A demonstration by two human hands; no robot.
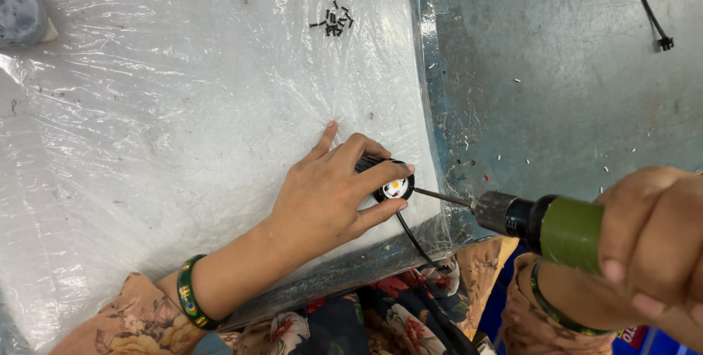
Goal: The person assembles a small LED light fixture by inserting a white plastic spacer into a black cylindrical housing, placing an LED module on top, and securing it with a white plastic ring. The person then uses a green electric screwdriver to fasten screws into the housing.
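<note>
plastic-covered white padding (pixel 183 128) lies over a grey-green workbench (pixel 556 69). nearest, the right hand (pixel 652 252) is wrapped tight round a green-bodied electric screwdriver (pixel 549 223), its bit touching the small round black lamp part (pixel 389 183) near the padding's edge. the left hand (pixel 329 194) is clamped over that part. farther off, a heap of loose black screws (pixel 335 19) waits, so fastening looks unfinished.
</note>
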